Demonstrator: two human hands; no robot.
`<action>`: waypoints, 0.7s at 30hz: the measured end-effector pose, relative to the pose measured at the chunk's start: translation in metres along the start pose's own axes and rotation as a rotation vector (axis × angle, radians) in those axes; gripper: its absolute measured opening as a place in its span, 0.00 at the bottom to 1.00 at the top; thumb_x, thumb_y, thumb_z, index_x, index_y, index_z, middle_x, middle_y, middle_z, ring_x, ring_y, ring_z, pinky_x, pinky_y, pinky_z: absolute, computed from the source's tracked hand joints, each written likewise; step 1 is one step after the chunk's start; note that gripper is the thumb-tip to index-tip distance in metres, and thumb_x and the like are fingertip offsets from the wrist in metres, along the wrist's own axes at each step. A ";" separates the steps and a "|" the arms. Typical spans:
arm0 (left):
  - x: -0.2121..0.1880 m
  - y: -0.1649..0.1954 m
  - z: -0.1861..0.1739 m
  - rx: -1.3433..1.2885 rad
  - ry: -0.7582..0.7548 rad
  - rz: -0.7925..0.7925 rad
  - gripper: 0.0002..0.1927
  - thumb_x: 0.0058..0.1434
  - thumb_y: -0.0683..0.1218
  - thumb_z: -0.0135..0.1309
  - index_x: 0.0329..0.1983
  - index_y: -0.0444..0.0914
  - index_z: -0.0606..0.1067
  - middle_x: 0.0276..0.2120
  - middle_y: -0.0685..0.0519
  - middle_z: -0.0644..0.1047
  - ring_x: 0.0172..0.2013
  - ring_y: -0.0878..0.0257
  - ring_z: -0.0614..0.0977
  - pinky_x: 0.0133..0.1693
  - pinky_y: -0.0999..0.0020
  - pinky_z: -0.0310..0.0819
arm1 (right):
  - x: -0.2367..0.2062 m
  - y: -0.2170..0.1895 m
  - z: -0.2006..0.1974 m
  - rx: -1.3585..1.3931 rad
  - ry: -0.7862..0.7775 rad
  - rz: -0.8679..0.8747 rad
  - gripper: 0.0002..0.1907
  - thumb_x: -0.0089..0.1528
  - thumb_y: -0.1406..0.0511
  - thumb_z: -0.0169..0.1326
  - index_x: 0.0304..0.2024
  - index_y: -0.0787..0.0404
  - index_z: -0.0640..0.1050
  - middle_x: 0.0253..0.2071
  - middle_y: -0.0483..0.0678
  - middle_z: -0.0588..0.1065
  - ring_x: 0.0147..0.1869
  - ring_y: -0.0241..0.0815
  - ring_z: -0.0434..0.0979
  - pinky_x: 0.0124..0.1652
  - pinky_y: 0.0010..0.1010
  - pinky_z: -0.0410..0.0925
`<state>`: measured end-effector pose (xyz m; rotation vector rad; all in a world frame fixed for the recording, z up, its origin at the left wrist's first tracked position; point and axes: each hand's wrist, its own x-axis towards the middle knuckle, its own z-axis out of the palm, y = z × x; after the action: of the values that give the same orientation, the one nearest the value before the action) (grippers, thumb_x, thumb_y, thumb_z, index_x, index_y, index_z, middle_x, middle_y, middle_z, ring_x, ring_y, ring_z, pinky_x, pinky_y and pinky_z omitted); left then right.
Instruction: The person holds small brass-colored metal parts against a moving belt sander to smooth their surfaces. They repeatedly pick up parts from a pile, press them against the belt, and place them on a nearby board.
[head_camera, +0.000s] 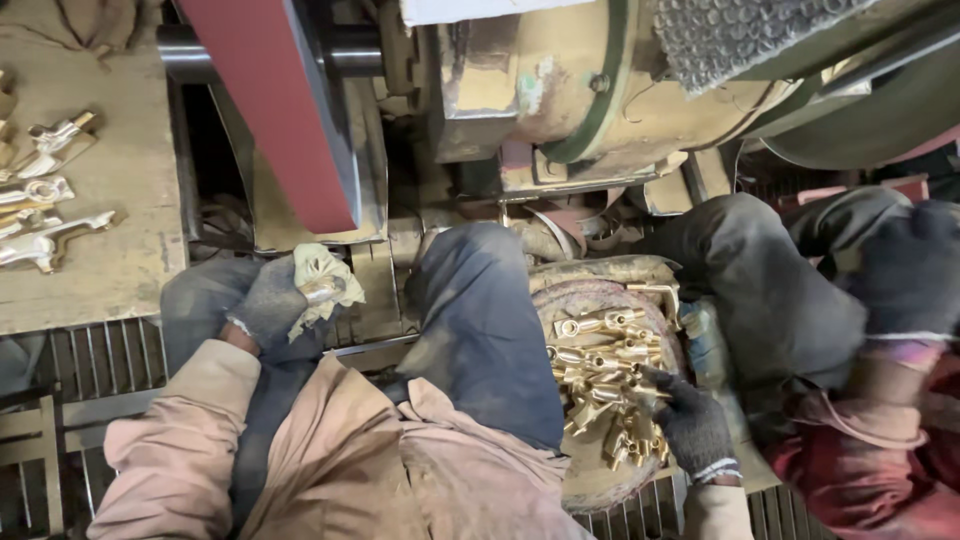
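My left hand (272, 305), in a grey glove, grips a brass fitting (322, 291) wrapped in a yellowish rag (322, 268), just below the red sanding belt (285, 110). My right hand (690, 425), in a dark glove, reaches into a round basket (590, 295) between my knees. Its fingers rest on a heap of raw brass fittings (605, 375); whether they hold one I cannot tell.
Several polished brass tap parts (45, 190) lie on a dusty bench at the left. A large motor housing (600, 90) fills the top. Another person's gloved hand (915, 270) and knee (760, 270) are at the right. Metal floor grating (100, 360) lies below.
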<state>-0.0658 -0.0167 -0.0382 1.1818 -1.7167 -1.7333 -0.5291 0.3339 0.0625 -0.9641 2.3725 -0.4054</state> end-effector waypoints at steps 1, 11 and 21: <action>0.000 -0.001 0.002 0.026 0.003 0.034 0.15 0.55 0.40 0.63 0.46 0.33 0.78 0.38 0.54 0.83 0.38 0.68 0.82 0.40 0.71 0.78 | 0.000 0.003 -0.002 -0.143 0.071 -0.023 0.19 0.58 0.62 0.63 0.52 0.52 0.83 0.44 0.54 0.83 0.45 0.48 0.85 0.45 0.35 0.76; 0.000 0.008 0.006 -0.004 0.025 -0.025 0.11 0.59 0.39 0.62 0.44 0.33 0.77 0.36 0.52 0.81 0.36 0.67 0.80 0.37 0.70 0.77 | 0.018 -0.045 0.003 -0.098 0.296 -0.190 0.14 0.61 0.61 0.61 0.48 0.58 0.83 0.45 0.56 0.82 0.50 0.53 0.83 0.49 0.38 0.73; -0.023 0.019 -0.022 -0.207 0.210 0.106 0.11 0.62 0.37 0.61 0.45 0.32 0.74 0.37 0.52 0.80 0.35 0.66 0.80 0.35 0.70 0.76 | 0.039 -0.220 0.093 0.662 -0.131 -0.517 0.13 0.64 0.69 0.58 0.51 0.65 0.82 0.42 0.47 0.84 0.39 0.34 0.80 0.42 0.28 0.74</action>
<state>-0.0406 -0.0148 -0.0108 1.1157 -1.4148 -1.6159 -0.3773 0.1453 0.0738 -1.1989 1.6527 -1.1875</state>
